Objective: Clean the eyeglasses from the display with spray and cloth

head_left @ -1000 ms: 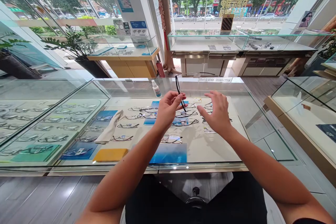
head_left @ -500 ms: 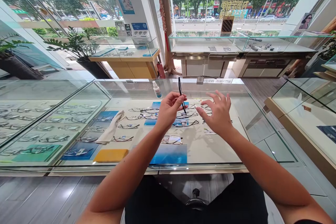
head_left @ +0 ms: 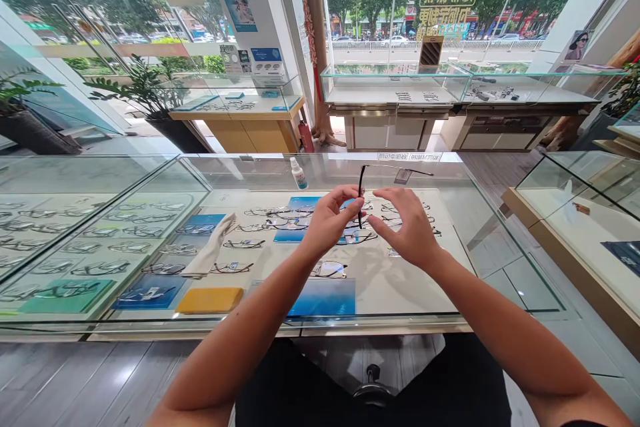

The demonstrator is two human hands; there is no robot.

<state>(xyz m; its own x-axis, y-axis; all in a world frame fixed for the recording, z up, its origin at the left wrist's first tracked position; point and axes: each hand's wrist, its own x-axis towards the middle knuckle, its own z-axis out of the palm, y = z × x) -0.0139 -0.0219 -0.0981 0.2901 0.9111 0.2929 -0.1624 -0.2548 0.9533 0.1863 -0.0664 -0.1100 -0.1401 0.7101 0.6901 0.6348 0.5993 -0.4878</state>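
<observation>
My left hand [head_left: 334,217] pinches a pair of eyeglasses [head_left: 361,180] between thumb and fingers, holding it upright above the glass counter. The dark front is seen almost edge-on. One thin temple reaches out to the right, with a small grey square tag [head_left: 403,177] by it. Close on the right of the front is my right hand [head_left: 410,227], its thumb and fingers apart around a gap. Whether its fingertips touch the frame I cannot tell. Below both hands, several eyeglasses [head_left: 330,269] lie inside the display case [head_left: 380,293].
On the counter stand a small white spray bottle [head_left: 299,173] and, nearer me, a pale cloth [head_left: 210,250] and a yellow block [head_left: 210,300], which may be under the glass. Another glass case [head_left: 575,213] is on the right. More cases [head_left: 390,90] line the window.
The eyeglasses have turned, so a temple now extends to the right. My right hand has come down and left, nearer the frame, its fingers less spread. My left hand has shifted slightly right.
</observation>
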